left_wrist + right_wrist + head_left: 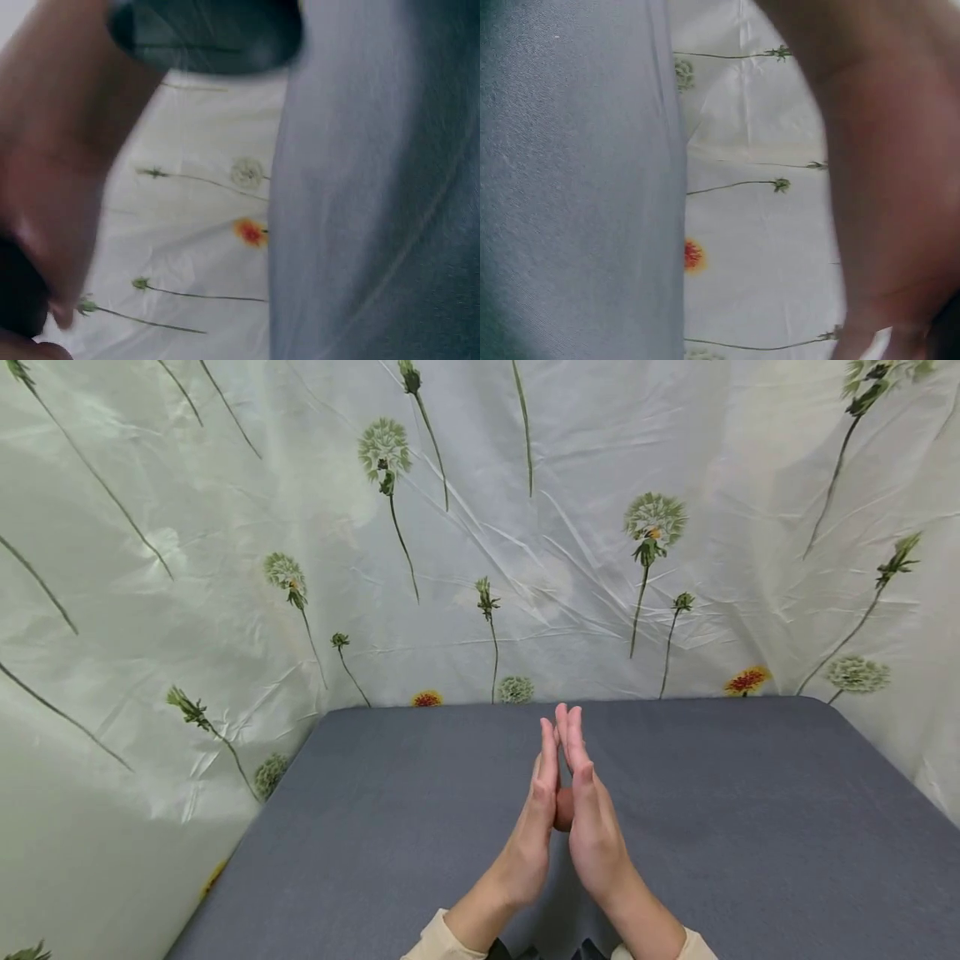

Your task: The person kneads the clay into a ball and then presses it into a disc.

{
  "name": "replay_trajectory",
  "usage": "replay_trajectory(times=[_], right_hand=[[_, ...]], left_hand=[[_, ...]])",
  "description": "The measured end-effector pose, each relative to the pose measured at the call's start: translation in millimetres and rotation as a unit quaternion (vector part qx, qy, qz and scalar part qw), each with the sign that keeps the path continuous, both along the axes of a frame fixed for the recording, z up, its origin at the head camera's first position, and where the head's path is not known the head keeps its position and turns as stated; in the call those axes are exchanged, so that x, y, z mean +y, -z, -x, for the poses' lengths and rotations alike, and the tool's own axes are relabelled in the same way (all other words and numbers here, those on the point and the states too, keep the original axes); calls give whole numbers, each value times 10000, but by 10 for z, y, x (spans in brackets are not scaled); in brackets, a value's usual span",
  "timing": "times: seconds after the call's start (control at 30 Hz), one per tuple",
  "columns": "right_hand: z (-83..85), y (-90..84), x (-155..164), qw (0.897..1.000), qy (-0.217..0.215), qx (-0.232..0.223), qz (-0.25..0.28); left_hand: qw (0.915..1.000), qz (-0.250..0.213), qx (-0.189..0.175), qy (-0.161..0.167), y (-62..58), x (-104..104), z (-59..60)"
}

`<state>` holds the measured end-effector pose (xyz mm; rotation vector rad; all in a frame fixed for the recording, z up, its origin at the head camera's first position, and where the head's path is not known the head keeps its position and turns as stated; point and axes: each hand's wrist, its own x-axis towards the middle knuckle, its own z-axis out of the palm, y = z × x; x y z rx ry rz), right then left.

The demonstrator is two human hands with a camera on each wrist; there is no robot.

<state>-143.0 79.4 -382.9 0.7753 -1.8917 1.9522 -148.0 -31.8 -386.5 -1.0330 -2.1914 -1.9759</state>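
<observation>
In the head view my two hands stand upright, palm to palm, above the middle of the grey table. The left hand and the right hand both have straight fingers pointing away from me, their tips touching. A small reddish-brown lump is pressed between the palms, with only a sliver showing. In the left wrist view the left hand is a close blur, and so is the right hand in the right wrist view. Cream sleeve cuffs show at both wrists.
A pale sheet printed with dandelions hangs behind and on both sides of the table. The grey cloth covering runs to the table's back edge, where it meets the sheet. A dark band sits on the left wrist.
</observation>
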Motion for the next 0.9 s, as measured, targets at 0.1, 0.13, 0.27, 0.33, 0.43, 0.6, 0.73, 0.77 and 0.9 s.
replay_trajectory(times=[0.1,0.13,0.27,0.33,0.43,0.6,0.73,0.77,0.9], right_hand=[[24,39,-18,9993,-183,-308,51],[22,63,-44,9991,-212,-368,17],[-36,162,-199,9975,-522,-458,-98],[-92,195,-273,9964,-670,-493,-177],[-181,217,-348,9958,-813,-338,-262],[-251,181,-368,9965,-736,281,-276],[-193,106,-278,9959,-327,814,-215],[-169,85,-242,9958,-199,869,-211],[-49,38,-91,9964,202,799,-200]], left_hand=[[9999,-152,29,-3,-77,-31,-47],[9996,-264,48,-35,-112,-54,-51],[9963,-769,206,-321,-247,-188,-13],[9935,-962,289,-527,-297,-252,29],[9890,-1186,111,-881,-313,-329,119],[9820,-1393,-754,-1025,-208,-334,223],[9844,-1202,-1200,-460,-93,-187,181],[9856,-1122,-1224,-324,-70,-145,154],[9902,-899,-1070,37,-46,-12,42]])
